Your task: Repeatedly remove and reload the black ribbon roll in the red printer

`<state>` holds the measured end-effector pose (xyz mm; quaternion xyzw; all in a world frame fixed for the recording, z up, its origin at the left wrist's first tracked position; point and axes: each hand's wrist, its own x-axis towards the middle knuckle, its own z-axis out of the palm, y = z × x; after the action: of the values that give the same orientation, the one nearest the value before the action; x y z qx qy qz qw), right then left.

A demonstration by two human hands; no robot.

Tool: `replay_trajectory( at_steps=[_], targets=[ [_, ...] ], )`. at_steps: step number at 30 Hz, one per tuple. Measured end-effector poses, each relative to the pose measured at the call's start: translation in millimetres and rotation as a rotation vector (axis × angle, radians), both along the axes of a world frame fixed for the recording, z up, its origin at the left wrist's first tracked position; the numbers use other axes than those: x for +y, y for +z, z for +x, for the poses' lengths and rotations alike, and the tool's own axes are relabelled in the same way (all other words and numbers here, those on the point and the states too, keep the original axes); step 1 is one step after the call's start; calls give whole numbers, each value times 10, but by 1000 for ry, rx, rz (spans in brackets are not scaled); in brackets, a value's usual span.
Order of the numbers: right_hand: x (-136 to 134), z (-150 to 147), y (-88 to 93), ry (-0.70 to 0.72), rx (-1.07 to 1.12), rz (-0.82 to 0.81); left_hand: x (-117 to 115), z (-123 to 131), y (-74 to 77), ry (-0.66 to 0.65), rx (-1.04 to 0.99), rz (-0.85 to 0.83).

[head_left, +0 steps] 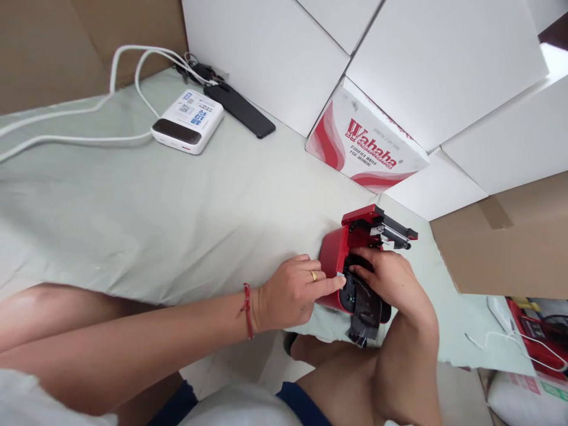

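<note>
A small red box-shaped device (331,251) stands near the cloth's front edge. Its lid (375,219) is raised, with a black bar and silvery parts along the lid's edge. My left hand (290,293) rests against the device's left side, the index finger stretched to its rim and the other fingers curled; the thumb is hidden. From the right, my right hand (390,275) reaches inside, thumb and index finger bent inward. Its fingertips are lost among dark parts, so what they grip is hidden. A glossy black piece (367,310) hangs over the device's front below that hand.
A white power bank (189,121) with white cables and a black phone (239,109) lie at the back left, keys beside them. A Wahaha carton (366,145) leans against stacked white boxes (261,47). Cardboard (506,236) stands at right, near a red item (539,340).
</note>
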<state>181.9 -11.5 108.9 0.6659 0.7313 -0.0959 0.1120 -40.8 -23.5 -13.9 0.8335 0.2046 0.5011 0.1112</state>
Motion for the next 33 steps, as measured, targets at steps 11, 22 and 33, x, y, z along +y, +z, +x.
replay_trajectory(
  at_steps=[11, 22, 33],
  targets=[
    [-554, 570, 490, -111, 496, 322, -30, 8, -7, 6, 54, 11],
    [-218, 1475, -58, -328, 227, -124, -24, 9, 5, 14, 80, 2],
    [-246, 817, -43, -109, 592, -330, -28, 14, 17, 10, 93, -11]
  ],
)
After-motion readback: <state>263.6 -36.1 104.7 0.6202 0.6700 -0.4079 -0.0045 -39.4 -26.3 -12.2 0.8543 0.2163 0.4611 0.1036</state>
